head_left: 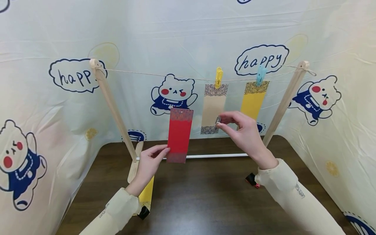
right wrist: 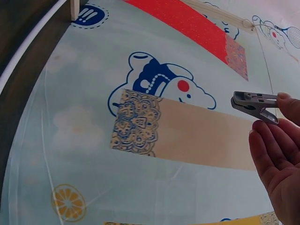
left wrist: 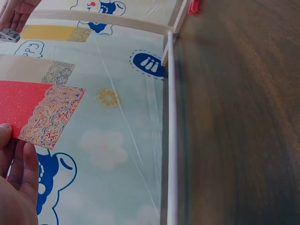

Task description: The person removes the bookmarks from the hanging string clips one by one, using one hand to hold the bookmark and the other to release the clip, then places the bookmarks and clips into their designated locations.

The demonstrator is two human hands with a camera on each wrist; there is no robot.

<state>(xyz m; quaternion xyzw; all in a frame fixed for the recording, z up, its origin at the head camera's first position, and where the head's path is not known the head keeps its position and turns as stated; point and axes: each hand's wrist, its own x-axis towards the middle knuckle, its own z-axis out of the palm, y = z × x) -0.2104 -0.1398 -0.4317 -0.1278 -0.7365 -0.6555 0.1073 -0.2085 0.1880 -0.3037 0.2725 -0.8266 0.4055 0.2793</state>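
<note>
My left hand [head_left: 149, 161] pinches a red card [head_left: 180, 135] with patterned ends by its lower left edge, between thumb and fingers. The card hangs upright in the air below the string [head_left: 147, 72]. In my right hand [head_left: 245, 132] is a grey clothespin [right wrist: 253, 97], pinched by its handle end between thumb and fingertips. That hand is in front of a beige card [head_left: 213, 107], which a yellow clothespin [head_left: 218, 77] fixes to the string. Further right, a blue clothespin [head_left: 260, 76] holds a yellow card [head_left: 253, 101], whose lower part my right hand partly hides.
Two wooden posts [head_left: 113, 107] carry the string, and a white rod [head_left: 217, 156] joins them low down. Under my left forearm another yellow card [head_left: 148, 191] lies on the dark table [head_left: 205, 195]. A small red item [left wrist: 194, 6] is near the right post's foot. Printed cloth hangs behind.
</note>
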